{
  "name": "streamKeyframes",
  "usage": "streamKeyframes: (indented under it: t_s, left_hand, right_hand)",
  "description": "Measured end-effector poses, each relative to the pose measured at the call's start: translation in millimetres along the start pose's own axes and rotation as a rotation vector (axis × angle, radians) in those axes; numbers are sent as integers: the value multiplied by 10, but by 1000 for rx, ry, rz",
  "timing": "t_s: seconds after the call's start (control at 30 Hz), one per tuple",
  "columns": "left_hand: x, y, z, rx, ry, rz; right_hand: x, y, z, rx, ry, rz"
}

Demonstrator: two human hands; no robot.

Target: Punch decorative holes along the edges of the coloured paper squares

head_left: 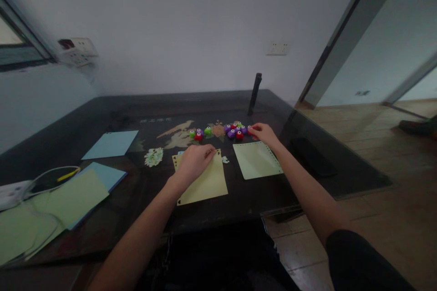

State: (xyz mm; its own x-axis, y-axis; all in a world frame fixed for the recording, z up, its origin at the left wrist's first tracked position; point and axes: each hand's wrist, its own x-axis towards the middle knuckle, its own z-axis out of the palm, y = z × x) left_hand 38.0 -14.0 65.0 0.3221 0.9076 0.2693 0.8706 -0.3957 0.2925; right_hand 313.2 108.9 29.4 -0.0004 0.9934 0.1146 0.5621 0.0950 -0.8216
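Note:
My left hand (194, 161) lies over a pale yellow sheet of paper (206, 184) with small shaped holes along its edges. Its fingers are closed together near the sheet's top edge; what they hold, if anything, is hidden. At the right end of a cluster, my right hand (265, 133) pinches a small red round piece (249, 130) with a white eye-like dot. Similar pieces in purple (231, 133), red and green sit beside it. Further left is a smaller group with a green piece (208, 131). Below my right hand lies a pale green sheet (256, 160) with holed edges.
Blue sheets (111, 144) and pale green sheets (78, 195) lie on the left of the dark table (239, 209), with a yellow pen (67, 175) and white cable. A black upright post (255, 93) stands at the back. A dark flat object (312, 157) lies right.

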Motion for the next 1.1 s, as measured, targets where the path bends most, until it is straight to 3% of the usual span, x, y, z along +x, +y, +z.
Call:
streamKeyframes:
  t_s: [0.17, 0.33, 0.47, 0.63, 0.73, 0.8, 0.87, 1.1]
  left_hand:
    - [3, -24, 17, -6, 2, 7]
    - [17, -52, 40, -74, 18, 31]
    - [31, -56, 56, -123, 43, 81]
    - [36, -59, 75, -173, 54, 101]
    - [43, -62, 85, -202, 51, 89]
    - [48, -62, 93, -213, 43, 80]
    - [52, -63, 104, -217, 34, 79]
    - [46, -74, 147, -202, 32, 131]
  right_hand:
    - [183, 165, 155, -466, -7, -33]
    - [165, 172, 212, -577, -18, -103]
    - [105, 154, 178, -595, 53, -112]
    - [-175, -184, 171, -361, 154, -293]
    - [-488, -474, 293, -56, -57, -411]
    - [-683, -603, 402, 91, -217, -398]
    - [-817, -658, 495, 191, -287, -348]
    - [-905, -616, 588, 365, -398, -212]
